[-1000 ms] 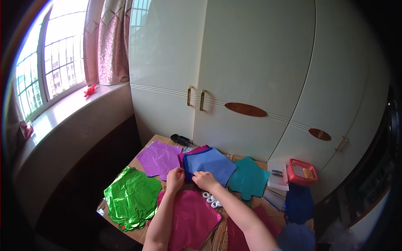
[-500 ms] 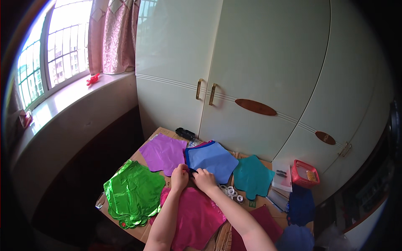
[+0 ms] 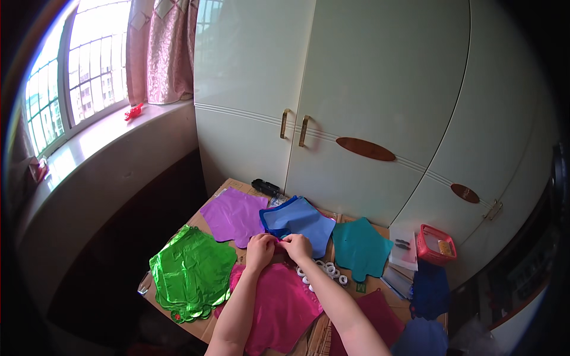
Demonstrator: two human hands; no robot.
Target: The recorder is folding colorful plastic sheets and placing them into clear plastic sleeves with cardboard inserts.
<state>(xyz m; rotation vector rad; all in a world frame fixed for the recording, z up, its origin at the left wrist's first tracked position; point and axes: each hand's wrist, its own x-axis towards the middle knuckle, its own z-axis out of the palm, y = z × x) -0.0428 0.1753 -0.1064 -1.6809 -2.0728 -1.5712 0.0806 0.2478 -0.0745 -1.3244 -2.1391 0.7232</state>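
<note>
My left hand (image 3: 260, 249) and my right hand (image 3: 296, 246) meet at the middle of the table, fingers closed in a pinch. Between their fingertips shows a small edge of a pink foil balloon (image 3: 278, 242); the fingers cover most of it, so which sheet it belongs to is unclear. Just beyond my hands lies a stack of flat blue foil balloons (image 3: 309, 219), its near left edge folded up. Under my forearms spreads a magenta foil balloon (image 3: 279, 302). Several small white rings (image 3: 329, 270) lie beside my right wrist.
Around them lie flat balloons: green (image 3: 193, 270), purple (image 3: 234, 215), teal (image 3: 362, 246) and dark red (image 3: 380, 320). At the right stands a red basket (image 3: 424, 252). A black object (image 3: 265, 187) sits by the cabinet (image 3: 344, 184). Cardboard (image 3: 211, 228) covers the table.
My right hand has shifted slightly up and toward my left, so the fingertips now meet. The left edge of the blue stack has folded up, and pink foil shows between my fingers.
</note>
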